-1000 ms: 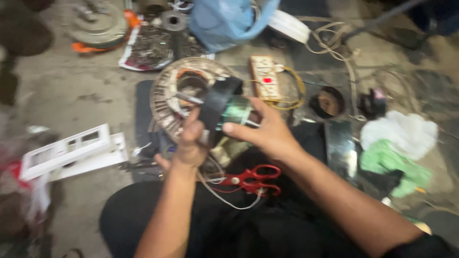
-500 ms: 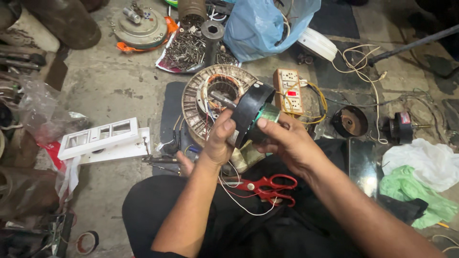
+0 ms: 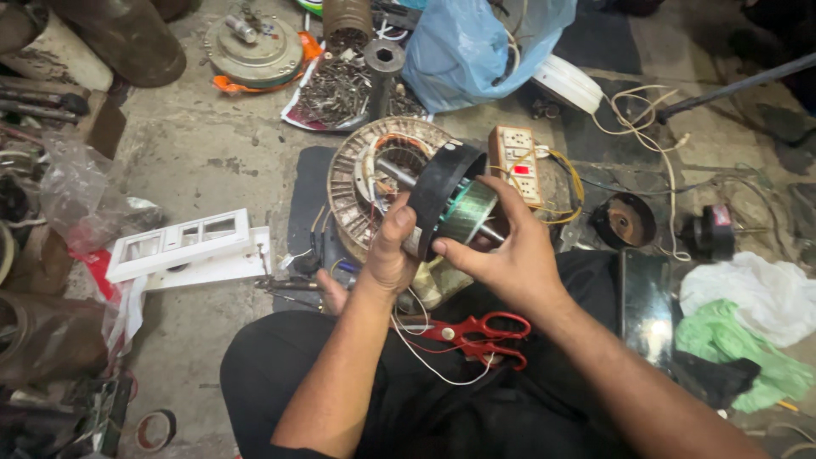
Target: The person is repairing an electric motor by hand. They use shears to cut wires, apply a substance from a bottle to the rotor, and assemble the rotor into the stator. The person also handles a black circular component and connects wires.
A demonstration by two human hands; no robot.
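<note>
While I look down, my left hand point(image 3: 393, 255) and right hand point(image 3: 510, 255) both grip the black motor part point(image 3: 446, 204), held above my lap, near the red scissors point(image 3: 476, 333).

Bare floor point(image 3: 204, 161) opens left; a stator disc point(image 3: 361, 183), socket board point(image 3: 520, 161) and red scissors point(image 3: 476, 333) crowd the hands

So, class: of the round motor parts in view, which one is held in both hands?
The black-rimmed rotor with a green middle, gripped off the floor; the others lie on the ground.
</note>
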